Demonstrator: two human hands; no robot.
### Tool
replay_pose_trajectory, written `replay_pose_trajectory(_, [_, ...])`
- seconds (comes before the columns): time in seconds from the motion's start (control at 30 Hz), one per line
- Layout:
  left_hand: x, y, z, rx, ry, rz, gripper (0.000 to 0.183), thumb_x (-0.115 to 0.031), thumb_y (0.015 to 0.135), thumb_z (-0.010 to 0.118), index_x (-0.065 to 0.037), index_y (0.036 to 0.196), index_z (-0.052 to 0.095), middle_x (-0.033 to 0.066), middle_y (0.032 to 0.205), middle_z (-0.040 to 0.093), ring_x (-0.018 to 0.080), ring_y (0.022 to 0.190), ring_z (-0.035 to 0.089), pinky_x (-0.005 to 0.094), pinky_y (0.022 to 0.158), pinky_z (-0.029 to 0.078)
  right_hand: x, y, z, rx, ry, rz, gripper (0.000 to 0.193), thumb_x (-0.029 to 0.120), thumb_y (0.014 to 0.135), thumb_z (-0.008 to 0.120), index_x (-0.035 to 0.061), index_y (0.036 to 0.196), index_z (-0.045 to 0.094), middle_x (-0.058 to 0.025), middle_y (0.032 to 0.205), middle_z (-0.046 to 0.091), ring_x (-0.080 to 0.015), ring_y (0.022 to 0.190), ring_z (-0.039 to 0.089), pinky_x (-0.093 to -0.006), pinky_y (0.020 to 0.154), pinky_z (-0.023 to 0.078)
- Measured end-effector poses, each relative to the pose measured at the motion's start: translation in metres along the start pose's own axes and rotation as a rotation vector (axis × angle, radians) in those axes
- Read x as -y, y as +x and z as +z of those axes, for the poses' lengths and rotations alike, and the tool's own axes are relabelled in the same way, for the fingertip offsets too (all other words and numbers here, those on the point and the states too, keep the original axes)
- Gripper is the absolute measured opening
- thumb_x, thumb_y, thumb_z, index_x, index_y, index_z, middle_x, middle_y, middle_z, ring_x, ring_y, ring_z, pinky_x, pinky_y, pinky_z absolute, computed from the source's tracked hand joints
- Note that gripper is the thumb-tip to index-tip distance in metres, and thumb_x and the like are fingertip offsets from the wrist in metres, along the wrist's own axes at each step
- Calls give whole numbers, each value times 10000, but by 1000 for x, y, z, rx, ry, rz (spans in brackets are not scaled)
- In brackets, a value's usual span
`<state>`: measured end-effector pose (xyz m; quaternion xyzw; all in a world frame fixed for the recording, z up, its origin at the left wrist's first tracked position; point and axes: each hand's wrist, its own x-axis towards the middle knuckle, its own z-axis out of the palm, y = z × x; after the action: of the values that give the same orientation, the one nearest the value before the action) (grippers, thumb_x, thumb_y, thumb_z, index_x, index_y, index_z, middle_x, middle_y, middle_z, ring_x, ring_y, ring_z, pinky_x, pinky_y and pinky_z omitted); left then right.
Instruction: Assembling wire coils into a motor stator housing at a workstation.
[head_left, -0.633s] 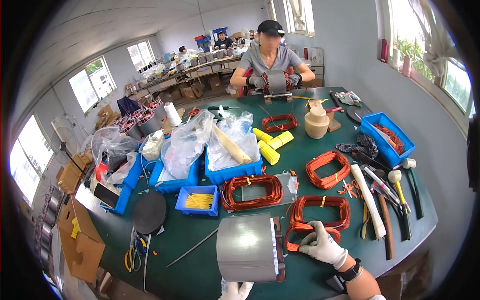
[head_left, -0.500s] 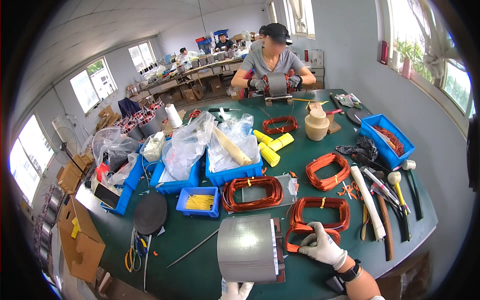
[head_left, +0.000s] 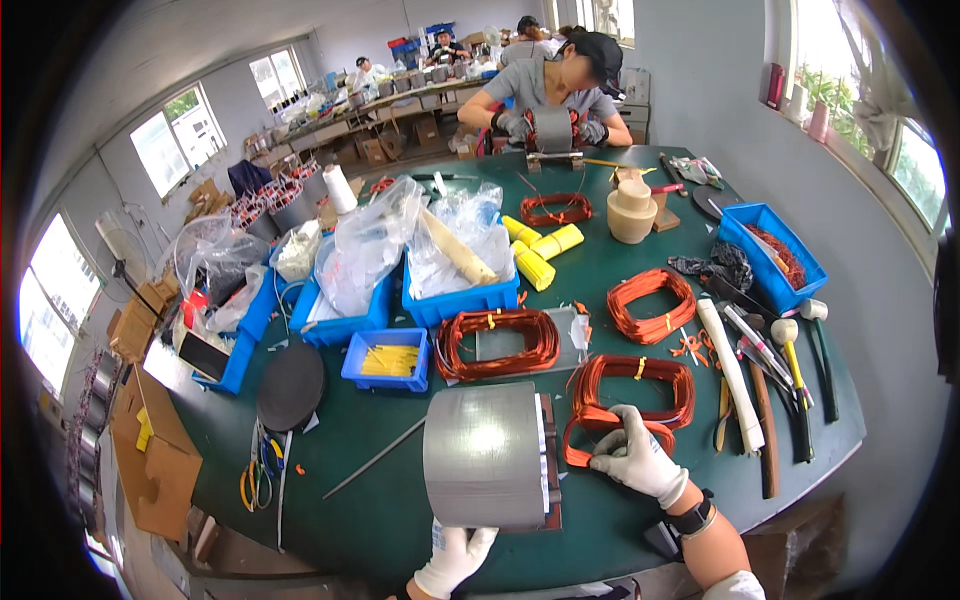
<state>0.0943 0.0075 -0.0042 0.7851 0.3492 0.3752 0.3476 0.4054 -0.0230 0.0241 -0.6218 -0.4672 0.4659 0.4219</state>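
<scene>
A grey metal cylinder, a motor stator core, lies on its side on a brown base at the table's near edge, white paper liners showing at its right end. My left hand, in a white glove, is at the core's lower edge, thumb visible, the other fingers partly hidden by the core. Right of the core, my gloved right hand pinches a small orange copper wire coil. The coil stands just off the core's right end. Behind it lies a larger tied copper coil, partly overlapped.
More copper coils lie beyond, near a small blue bin of yellow strips. Blue bins with white paper stand farther left. Mallets and a white rod lie right. Opposite, a co-worker handles another core.
The view has shifted, so the table sits higher in the picture. More of my left hand and wrist shows below the core. My right hand still holds the coil. The co-worker's head has turned and lowered.
</scene>
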Motion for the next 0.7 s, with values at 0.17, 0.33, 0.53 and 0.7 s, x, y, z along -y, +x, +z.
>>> replay_pose_trajectory(0.17, [-3,2,1,-56,-17,10,221,-257,936,645,-37,934,653,131,867,650,340,754,615,421,683,482,3,-2,0,-8,-3,-19,765,-11,799,742,-6,1389,254,-101,880,661,-105,669,600,-244,566,501])
replay_pose_trajectory(0.33, [2,-1,0,-5,50,53,204,-211,965,611,-8,962,627,108,860,634,273,768,606,397,702,479,4,-3,2,-21,62,43,779,-32,798,729,-8,1401,238,-90,855,655,-101,624,577,-237,529,482])
replay_pose_trajectory(0.53, [4,-1,3,-78,3,32,196,-214,950,629,-18,969,630,104,847,632,275,747,606,392,693,482,9,-5,3,-24,68,65,758,-17,806,722,-9,1397,249,-108,884,646,-101,657,591,-241,552,492])
replay_pose_trajectory(0.7, [7,-6,0,19,-42,-72,271,-196,849,731,-56,1049,616,175,1092,588,392,986,566,470,843,464,8,-6,4,-26,109,67,758,-25,810,717,0,1401,244,-102,878,637,-93,635,578,-234,536,481])
